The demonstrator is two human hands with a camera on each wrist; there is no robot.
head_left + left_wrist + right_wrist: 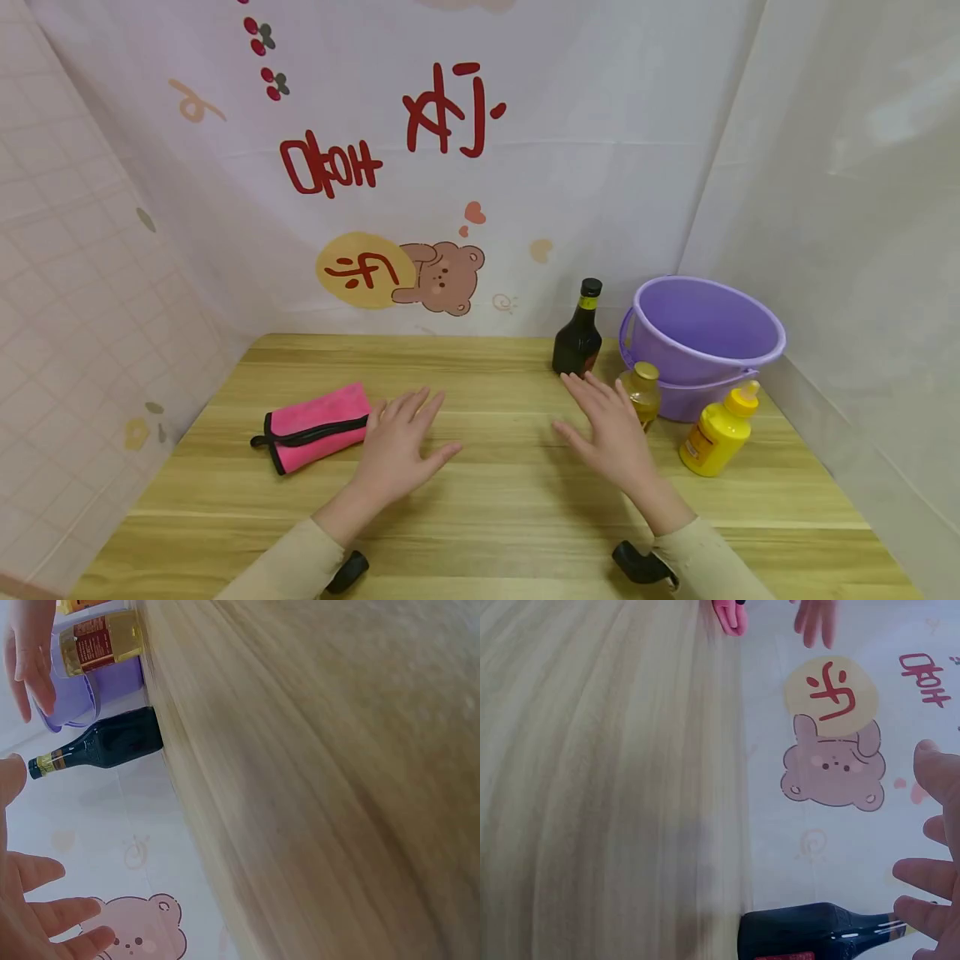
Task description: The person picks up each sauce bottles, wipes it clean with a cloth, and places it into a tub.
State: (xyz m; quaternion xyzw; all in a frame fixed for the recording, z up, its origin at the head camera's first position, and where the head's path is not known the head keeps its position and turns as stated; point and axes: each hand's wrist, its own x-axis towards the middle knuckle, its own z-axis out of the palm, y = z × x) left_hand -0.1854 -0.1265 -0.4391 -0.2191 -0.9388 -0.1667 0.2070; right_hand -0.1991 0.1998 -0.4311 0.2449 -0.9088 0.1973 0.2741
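Note:
My left hand (397,446) hovers over the table with fingers spread, its edge overlapping the right end of a pink pouch (318,427) with black trim in the head view. Across from it, my right hand (611,433) is held out with straight fingers, holding nothing. Just beyond its fingertips stands a dark bottle (577,342) with a black cap and yellow neck band. A bottle of golden liquid (643,392) is partly hidden behind the right hand. Farther right, a yellow squeeze bottle (717,435) stands upright.
A purple bucket (701,325) with its handle down stands at the back right, behind the golden and yellow bottles. The wooden table (480,517) ends at a white printed backdrop (615,192). Cloth walls rise on both sides.

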